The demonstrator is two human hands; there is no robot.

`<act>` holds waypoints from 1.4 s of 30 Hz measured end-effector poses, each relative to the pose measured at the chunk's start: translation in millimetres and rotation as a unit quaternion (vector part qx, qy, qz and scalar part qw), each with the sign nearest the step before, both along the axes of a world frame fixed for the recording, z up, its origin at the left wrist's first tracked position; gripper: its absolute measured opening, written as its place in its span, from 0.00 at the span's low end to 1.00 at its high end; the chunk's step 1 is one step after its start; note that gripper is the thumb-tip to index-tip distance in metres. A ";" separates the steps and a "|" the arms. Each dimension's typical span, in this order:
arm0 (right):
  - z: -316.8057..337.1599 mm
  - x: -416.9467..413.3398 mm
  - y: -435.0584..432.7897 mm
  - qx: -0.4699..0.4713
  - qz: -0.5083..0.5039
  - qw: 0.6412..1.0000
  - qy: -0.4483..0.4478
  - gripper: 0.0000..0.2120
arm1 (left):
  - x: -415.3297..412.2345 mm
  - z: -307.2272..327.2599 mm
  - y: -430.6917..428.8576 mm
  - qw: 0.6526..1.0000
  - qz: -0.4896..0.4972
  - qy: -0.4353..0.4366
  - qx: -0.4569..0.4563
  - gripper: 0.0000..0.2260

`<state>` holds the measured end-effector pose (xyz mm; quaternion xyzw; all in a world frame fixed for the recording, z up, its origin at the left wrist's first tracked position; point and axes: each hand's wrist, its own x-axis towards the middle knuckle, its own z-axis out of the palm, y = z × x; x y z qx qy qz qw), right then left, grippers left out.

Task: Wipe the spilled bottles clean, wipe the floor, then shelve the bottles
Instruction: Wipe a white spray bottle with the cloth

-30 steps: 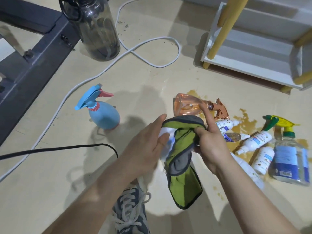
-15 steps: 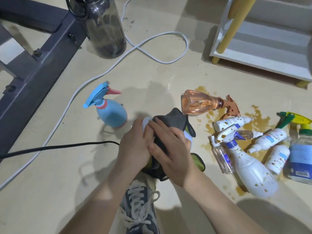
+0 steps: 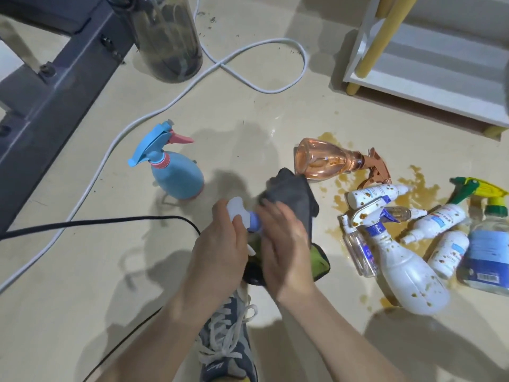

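Note:
My left hand [image 3: 220,244] grips a white spray bottle [image 3: 242,215] with a blue neck; only its head shows above my fingers. My right hand [image 3: 286,238] presses a grey-and-green cloth [image 3: 294,199] around the bottle's body, which is hidden. To the right, several splattered bottles lie in a brown spill [image 3: 424,188]: an orange spray bottle [image 3: 325,161], a big white spray bottle [image 3: 407,274], small white bottles [image 3: 371,193] and a clear bottle with a green-yellow trigger [image 3: 487,244]. A blue spray bottle [image 3: 176,172] stands upright on the left. The white shelf [image 3: 429,78] is at the top right.
A white cable [image 3: 242,75] loops across the floor and a black cable [image 3: 110,221] runs in from the left. A large dark translucent bottle [image 3: 168,42] stands by a dark metal frame [image 3: 49,86] at top left. My sneaker [image 3: 228,340] is under my arms.
The cloth, first hanging loose between my hands, is now wrapped round the white bottle. My right hand has slid along it, and the bottle's spray head now sticks out by my left hand.

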<state>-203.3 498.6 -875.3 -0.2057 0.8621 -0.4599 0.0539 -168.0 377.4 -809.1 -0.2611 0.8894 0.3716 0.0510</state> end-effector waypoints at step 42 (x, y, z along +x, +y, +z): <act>97.7 -51.8 15.4 0.033 0.125 0.983 -0.128 0.29 | -20.3 24.7 -26.3 0.938 -0.225 -0.033 -0.263 0.19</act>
